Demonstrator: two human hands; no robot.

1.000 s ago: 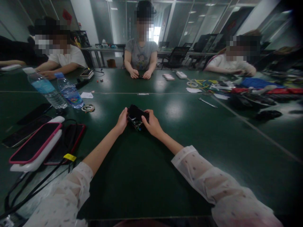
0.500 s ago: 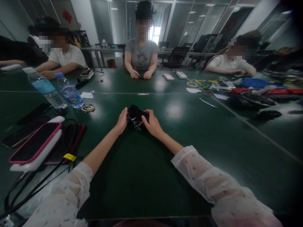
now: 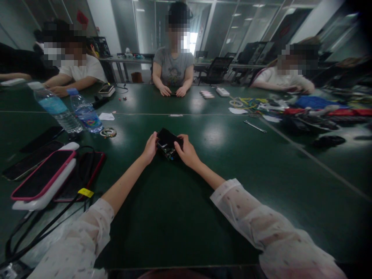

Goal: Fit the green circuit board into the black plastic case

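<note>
Between my hands is a small black electronic device (image 3: pixel 169 138) with a dark flat top, held just over the green table (image 3: pixel 180 217). Bare circuit parts and small connectors show along its near edge. My left hand (image 3: pixel 150 148) closes on the device's left side. On the opposite side, my right hand (image 3: pixel 186 150) grips it, with the thumb lying on the top near the front corner. The fingers under the device are hidden, and so is its underside.
At left lie a phone in a pink case (image 3: pixel 45 175) on a white block, other phones and black cables. Behind them lean two water bottles (image 3: pixel 85 112), beside bracelets (image 3: pixel 108 132). A wrench (image 3: pixel 255 126) and a pile of cables (image 3: pixel 316 108) lie right. Three people sit across the table.
</note>
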